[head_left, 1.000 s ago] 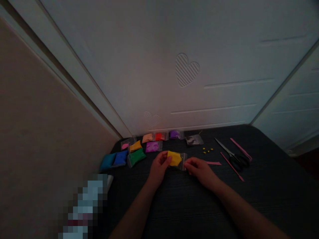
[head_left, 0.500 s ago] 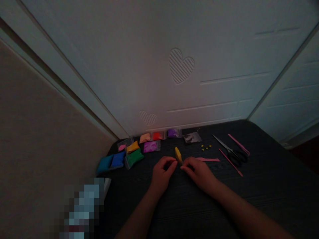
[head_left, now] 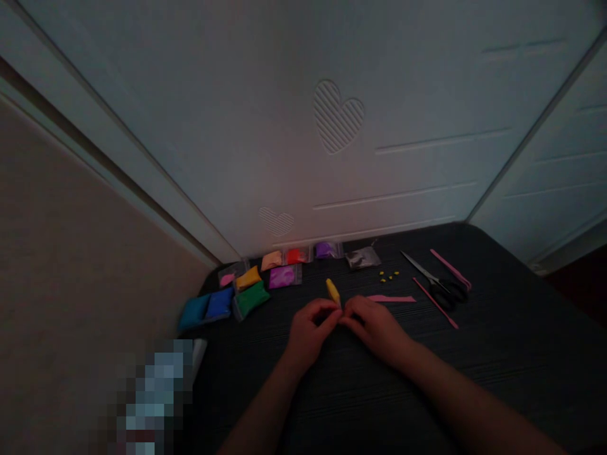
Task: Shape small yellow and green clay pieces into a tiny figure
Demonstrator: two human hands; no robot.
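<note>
Both hands meet at the middle of the dark table around a small yellow clay piece, long and narrow, standing tilted with its top leaning left. Its lower end is paler and partly covered by fingertips. My left hand is closed in a pinch at that lower end. Thumb and fingers of my right hand pinch the same spot from the other side. Just beyond my right hand lies a flat pink modelling tool, its left end hidden behind the fingers.
Clay packets in several colours, among them green, blue and purple, line the left and back. Tiny yellow bits lie right of centre. Scissors, a thin pink tool and another pink tool rest farther right.
My left fingertips have closed in on the yellow piece's lower end, and the hands now nearly touch. The yellow piece has turned slightly. The whole view has shifted a little.
</note>
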